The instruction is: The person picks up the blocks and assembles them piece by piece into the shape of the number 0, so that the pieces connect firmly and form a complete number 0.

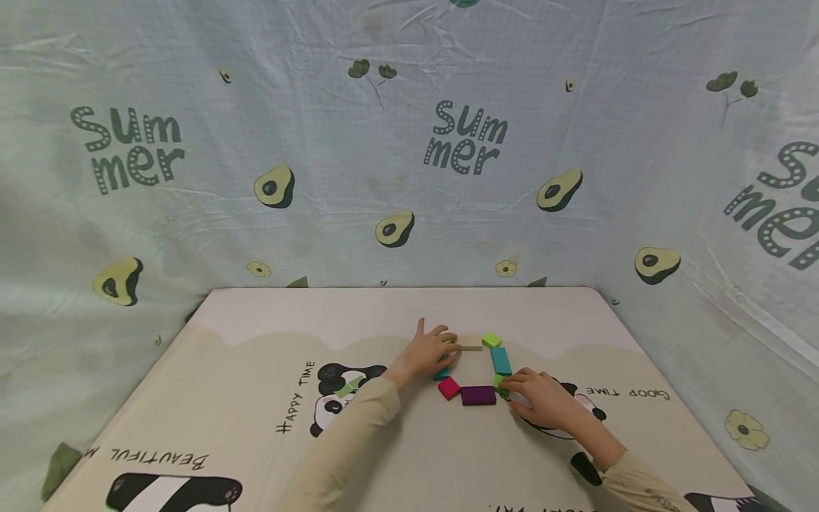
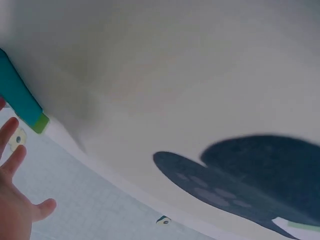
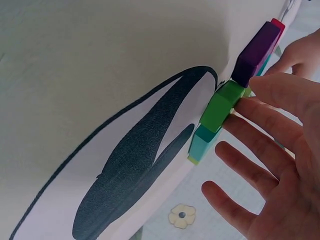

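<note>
Toy blocks form a ring on the table. My left hand reaches over its left side with fingers spread, partly hiding a teal block; in the left wrist view the fingers are beside a teal block with a green block at its end. At the near right corner, fingertips of my right hand touch a green block, the other fingers extended. A purple block and a red block make up the near side. Another teal block runs up the right side.
On the far side lie a pale wooden block and a yellow-green block. The table's cloth bears printed pandas and lettering. Behind the table hangs a pale curtain with avocado prints.
</note>
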Demonstrator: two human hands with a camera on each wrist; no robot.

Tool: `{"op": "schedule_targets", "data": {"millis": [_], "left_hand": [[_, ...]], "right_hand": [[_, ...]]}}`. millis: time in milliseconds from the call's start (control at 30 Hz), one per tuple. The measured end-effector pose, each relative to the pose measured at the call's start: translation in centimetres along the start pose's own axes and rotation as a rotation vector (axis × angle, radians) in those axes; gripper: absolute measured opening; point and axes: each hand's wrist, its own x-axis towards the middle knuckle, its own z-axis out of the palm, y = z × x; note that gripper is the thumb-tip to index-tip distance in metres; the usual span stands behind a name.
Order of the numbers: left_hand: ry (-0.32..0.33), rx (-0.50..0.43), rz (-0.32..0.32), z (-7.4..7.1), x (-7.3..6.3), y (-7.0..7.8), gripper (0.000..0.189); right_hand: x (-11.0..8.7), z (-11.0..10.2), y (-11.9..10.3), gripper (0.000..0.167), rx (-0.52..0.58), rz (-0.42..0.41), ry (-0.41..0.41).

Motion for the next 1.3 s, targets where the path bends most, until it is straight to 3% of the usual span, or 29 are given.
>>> {"op": "schedule_targets", "data": {"millis": [133,367,667,1100,1233,1267,1300], "left_hand": [[-0.063,0.011,-0.019,-0.2,-0.3,0.1,0.033],[-0.065,0.013,-0.023,-0.3,-0.3,0.2,0.033],[-0.117,0.026,-0.019,-0.3,0.1,0.4,0.036],[-0.218,-0.025,-0.124,-0.2,1.1,0.0,0.04],[-0.225,-0.066,-0.134,0.8,1.5,-0.7,0.04],[-0.194,-0.066,-0.122,2.0,1.8,-1.2,0.042],[-0.199,-0.071,-0.126,2.2,1.9,-1.3,0.043]], "right_hand": [[-0.2,0.0,0.0,0.029,0.009,-0.001,0.006],[-0.3,0.1,0.1,0.029,0.01,-0.009,0.024],[-0.3,0.1,0.0,0.029,0.012,-0.01,0.015],[0.0,0.1,-0.1,0.029,0.012,0.001,0.006],[0.0,0.2,-0.1,0.03,0.011,0.008,0.0],[0.0,0.1,-0.1,0.03,0.011,0.009,0.0],[0.0,0.1,-0.1,0.03,0.014,0.011,-0.003]]}}
